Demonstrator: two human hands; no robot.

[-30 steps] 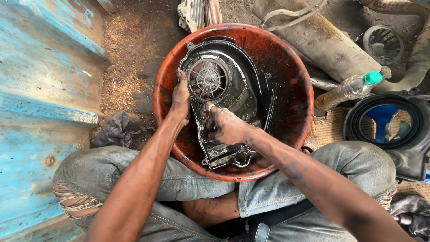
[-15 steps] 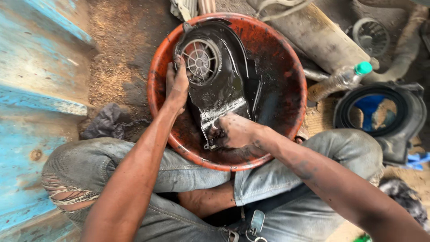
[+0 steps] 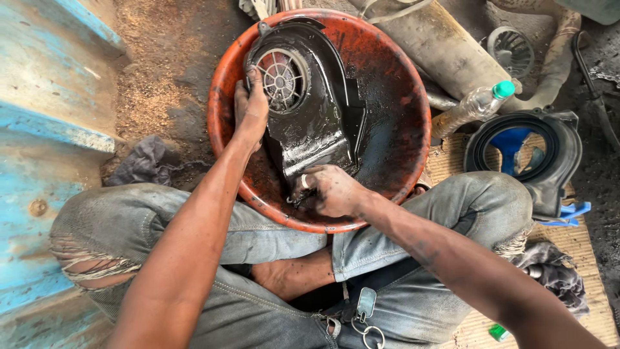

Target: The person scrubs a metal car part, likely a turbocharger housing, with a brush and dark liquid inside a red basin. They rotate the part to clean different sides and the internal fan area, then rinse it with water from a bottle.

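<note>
Nearest the camera, both bare forearms reach forward over bent knees in worn grey jeans, with a ring of keys hanging at the waist. The right hand comes in from the lower right, wrist bent, knuckles up; its fingers are curled and pressed together on the near, lower end of the black engine cover, and whether they pinch a small part there cannot be told. The left arm runs straight up the middle of the view to the left hand, which lies on the cover's left edge beside the round grille, fingers close together and hooked over the rim.

The cover is wet, oily and dark, and lies tilted inside the orange-red basin, its grille end toward the far rim and its narrow end near the right hand. The basin stands on the ground between the knees, with dark liquid pooled in its bottom.

To the right, a clear plastic bottle with a green cap lies slanted just beyond the basin. Near it a black ring-shaped housing rests on a woven mat, blue showing through its opening. A dark rag lies left of the basin on sawdust, beside a blue painted metal wall. Farthest, a dusty exhaust pipe lies slanted.
</note>
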